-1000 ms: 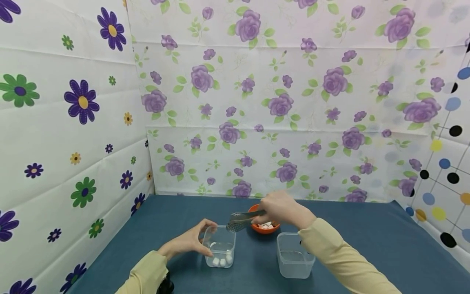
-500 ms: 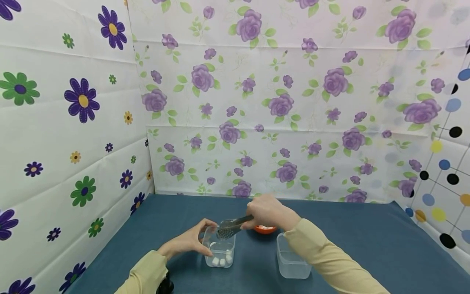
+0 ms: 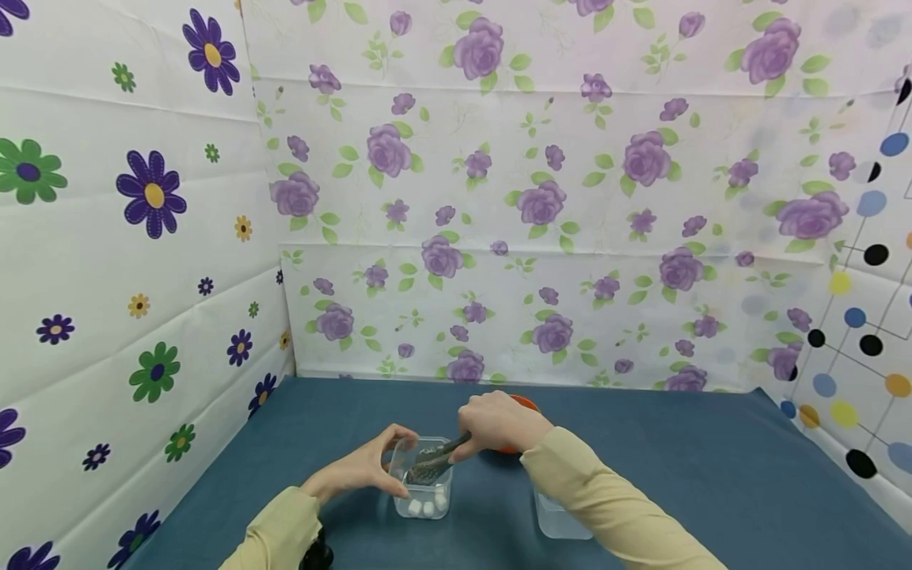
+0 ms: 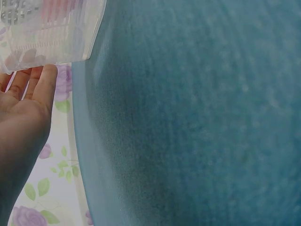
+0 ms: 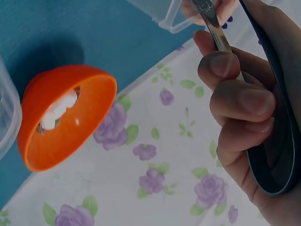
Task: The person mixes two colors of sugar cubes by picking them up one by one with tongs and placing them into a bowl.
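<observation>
My left hand (image 3: 369, 467) grips the left side of a clear plastic container (image 3: 439, 509), thumb at the front and fingers behind. Several small white pieces (image 3: 427, 507) lie on its bottom. Metal tongs (image 3: 430, 467) are held in my right hand (image 3: 499, 426), their perforated heads down inside the container. In the right wrist view, my fingers curl round the tongs' arms (image 5: 219, 36). What lies between the tong heads is hidden. An orange bowl (image 5: 70, 136) with white pieces (image 5: 59, 110) stands behind my right hand, mostly covered by it in the head view.
A second clear plastic container (image 3: 560, 518) stands right of the first, partly hidden under my right sleeve (image 3: 613, 499). The blue tabletop (image 3: 677, 451) meets flower-patterned cloth walls (image 3: 606, 317) at the back and left.
My right hand has moved left and toward me, carrying the tongs from beside the orange bowl down into the left container. My left hand keeps its grip.
</observation>
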`<state>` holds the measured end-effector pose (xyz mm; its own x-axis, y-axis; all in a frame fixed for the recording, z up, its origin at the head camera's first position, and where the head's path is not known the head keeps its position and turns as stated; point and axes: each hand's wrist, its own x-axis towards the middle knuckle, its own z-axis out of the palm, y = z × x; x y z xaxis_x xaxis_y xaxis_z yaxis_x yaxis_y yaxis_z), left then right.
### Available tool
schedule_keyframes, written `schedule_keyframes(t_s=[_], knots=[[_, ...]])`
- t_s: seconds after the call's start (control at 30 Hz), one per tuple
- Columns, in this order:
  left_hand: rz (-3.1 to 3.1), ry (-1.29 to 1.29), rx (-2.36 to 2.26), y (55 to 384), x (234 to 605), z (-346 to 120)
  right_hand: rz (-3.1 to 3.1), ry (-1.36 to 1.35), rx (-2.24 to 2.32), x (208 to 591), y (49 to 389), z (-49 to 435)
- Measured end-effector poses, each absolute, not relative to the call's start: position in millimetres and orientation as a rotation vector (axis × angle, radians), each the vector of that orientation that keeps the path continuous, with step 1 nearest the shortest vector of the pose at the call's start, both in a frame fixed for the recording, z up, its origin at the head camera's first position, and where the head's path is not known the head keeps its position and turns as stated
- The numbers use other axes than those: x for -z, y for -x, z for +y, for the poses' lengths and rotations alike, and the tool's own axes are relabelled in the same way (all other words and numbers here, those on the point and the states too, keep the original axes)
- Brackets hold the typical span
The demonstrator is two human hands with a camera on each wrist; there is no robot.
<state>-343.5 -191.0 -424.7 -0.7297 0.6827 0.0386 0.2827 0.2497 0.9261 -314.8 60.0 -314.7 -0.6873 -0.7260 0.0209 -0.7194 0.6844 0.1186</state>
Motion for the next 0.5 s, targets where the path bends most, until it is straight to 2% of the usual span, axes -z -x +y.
schedule_keyframes(t_s=[0.5], knots=[[2.141,-0.896,-1.485,345,424,-191,-2.775,-1.195,0.309,332,314,38]])
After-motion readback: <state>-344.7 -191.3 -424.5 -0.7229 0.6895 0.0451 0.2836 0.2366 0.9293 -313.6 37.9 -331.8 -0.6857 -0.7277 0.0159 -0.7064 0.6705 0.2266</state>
